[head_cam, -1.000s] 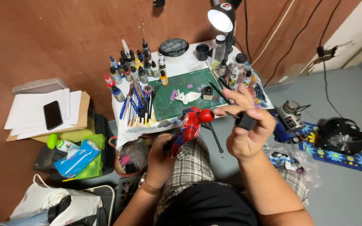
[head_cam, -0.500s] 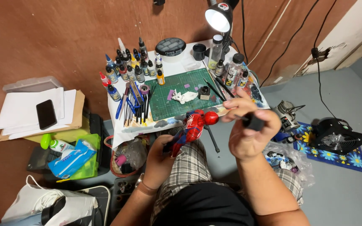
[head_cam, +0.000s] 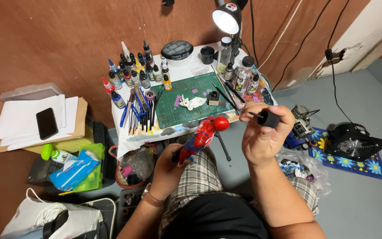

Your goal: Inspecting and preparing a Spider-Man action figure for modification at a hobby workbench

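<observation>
Over a small white table's green cutting mat (head_cam: 186, 99), my left hand (head_cam: 169, 166) grips a red-and-blue figurine (head_cam: 202, 135), long axis rising right toward my right hand (head_cam: 264, 132), closed on a black round-capped tool (head_cam: 268, 118).

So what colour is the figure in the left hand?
Red and blue figure, red head, shown in the head view.
</observation>
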